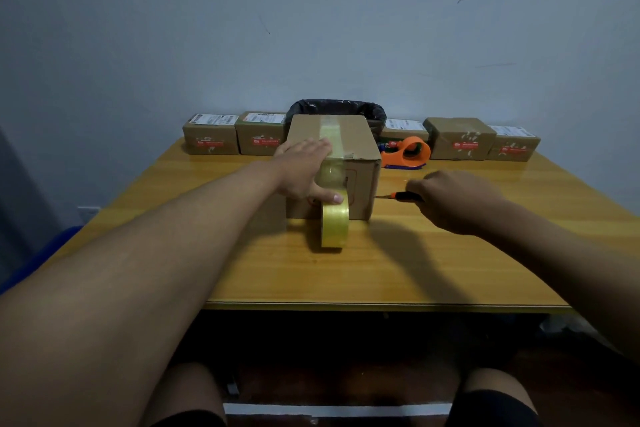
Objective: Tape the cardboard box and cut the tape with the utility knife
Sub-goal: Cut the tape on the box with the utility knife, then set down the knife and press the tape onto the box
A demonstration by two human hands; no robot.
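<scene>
Cardboard box point(360, 184): stands on the wooden worktop point(381, 270) at its middle, closed, with a strip of yellowish tape point(330, 135) running along the top and down the near face.
Tape roll point(335, 225): stands on edge on the worktop, touching the box's near face, the strip leading up from it.
Left hand point(304, 166): lies flat over the box's near top edge, fingers spread on the lid, thumb pressing on top of the roll.
Right hand point(453, 198): rests on the worktop right of the box, fingers curled around the utility knife.
Utility knife point(398, 196): orange and black, lies low over the worktop, tip pointing at the box's right side.
Orange tape dispenser point(408, 152): behind the knife, near the box's far right corner.
Small parcels point(211, 139): in a row along the far edge.
Black-lined bin point(339, 109): behind the box.
</scene>
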